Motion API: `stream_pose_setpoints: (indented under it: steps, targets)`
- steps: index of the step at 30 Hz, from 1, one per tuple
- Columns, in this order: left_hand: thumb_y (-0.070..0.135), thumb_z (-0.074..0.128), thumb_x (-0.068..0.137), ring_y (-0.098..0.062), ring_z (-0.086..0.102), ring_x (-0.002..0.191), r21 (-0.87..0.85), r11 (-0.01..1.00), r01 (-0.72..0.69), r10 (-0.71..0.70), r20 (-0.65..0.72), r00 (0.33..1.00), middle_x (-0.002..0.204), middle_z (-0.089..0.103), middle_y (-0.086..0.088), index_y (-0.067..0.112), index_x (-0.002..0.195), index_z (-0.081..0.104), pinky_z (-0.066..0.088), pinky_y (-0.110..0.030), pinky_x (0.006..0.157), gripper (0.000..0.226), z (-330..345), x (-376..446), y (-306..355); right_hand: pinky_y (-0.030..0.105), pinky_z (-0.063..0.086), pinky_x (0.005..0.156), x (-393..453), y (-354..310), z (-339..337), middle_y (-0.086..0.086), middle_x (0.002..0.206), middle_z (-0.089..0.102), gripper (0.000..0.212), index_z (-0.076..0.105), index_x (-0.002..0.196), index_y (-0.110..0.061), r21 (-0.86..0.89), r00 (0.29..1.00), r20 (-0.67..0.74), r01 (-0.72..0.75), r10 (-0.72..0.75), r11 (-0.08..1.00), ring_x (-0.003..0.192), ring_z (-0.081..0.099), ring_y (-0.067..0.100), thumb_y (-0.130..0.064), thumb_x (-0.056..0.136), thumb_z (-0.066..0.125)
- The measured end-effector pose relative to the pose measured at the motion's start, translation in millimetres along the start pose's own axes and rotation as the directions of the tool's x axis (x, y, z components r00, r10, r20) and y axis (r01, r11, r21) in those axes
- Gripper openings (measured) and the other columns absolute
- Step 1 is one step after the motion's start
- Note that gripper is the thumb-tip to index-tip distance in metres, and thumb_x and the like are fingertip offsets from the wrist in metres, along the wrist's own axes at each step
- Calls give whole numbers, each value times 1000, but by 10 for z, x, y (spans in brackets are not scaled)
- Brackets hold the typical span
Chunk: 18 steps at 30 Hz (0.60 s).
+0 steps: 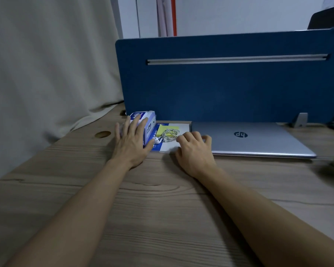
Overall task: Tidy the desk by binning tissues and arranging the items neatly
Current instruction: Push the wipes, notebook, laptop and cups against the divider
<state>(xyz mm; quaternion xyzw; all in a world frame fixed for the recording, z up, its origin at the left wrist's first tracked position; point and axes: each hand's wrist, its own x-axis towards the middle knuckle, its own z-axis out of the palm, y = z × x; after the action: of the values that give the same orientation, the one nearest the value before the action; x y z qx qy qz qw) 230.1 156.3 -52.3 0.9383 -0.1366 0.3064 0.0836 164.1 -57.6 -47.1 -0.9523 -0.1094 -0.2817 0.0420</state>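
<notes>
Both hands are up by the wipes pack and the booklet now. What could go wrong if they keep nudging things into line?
1. The earphones lie loose on the yellow sticky notes on the booklet; a push by the right hand could slide them off.
2. The left hand lies flat on the wipes pack, whose edge meets the booklet; pushing might ride it over.

Both forearms extend forward, bare. Left hand [130,140]: palm down, fingers straight and slightly spread, thumb angled out to the right. Right hand [195,151]: knuckles up, fingers curled under, thumb bent
</notes>
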Motion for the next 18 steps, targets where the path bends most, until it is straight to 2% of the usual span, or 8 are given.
stream_pose_setpoints:
  steps: [7,11,18]
  targets:
    - [51,43,88,-24,15,148,-99,990,-100,101,2,995,159,27,-2,20,151,29,10,-50,119,71,-357,-472,718,45,31,93,-543,302,-374,3,112,57,26,56,109,-17,-40,995,46,-83,84,996,109,47,27,-30,92,41]
    - [41,54,90,-24,25,145,-185,967,-175,174,-22,985,156,32,-4,16,149,34,20,-45,117,67,-544,-748,1207,45,33,90,-990,569,-665,4,117,55,29,53,113,-19,-84,991,68,-111,117,990,112,46,28,-35,92,42]
    - [44,48,94,-19,18,147,-276,942,-192,215,54,975,160,24,0,19,152,24,19,-42,118,68,-722,-1084,2012,44,37,89,-1824,1148,-1236,3,123,54,32,53,120,-22,-143,969,71,-223,235,964,115,46,27,-32,91,44]
